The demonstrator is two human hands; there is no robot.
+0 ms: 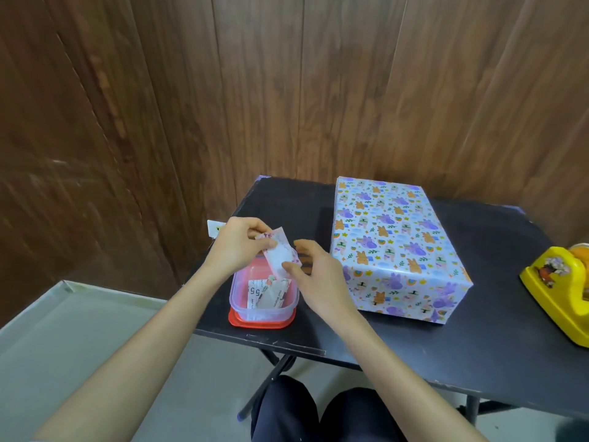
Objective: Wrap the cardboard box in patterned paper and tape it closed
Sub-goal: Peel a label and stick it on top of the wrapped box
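Observation:
The box [395, 244], fully covered in white paper printed with purple and orange animals, stands on the black table [497, 314] right of centre. My left hand [237, 247] pinches the top of a small pink-edged card [280, 252] above a clear plastic tub [263, 301]. My right hand [314, 269] touches the card's lower edge with thumb and fingertips, fingers curled around it. A yellow tape dispenser [561, 291] sits at the table's right edge, partly cut off.
The tub stands on its red lid [258, 323] near the table's front left corner and holds several more cards and paper scraps. A wood-panelled wall rises behind the table. A grey floor and my knees show below the table edge.

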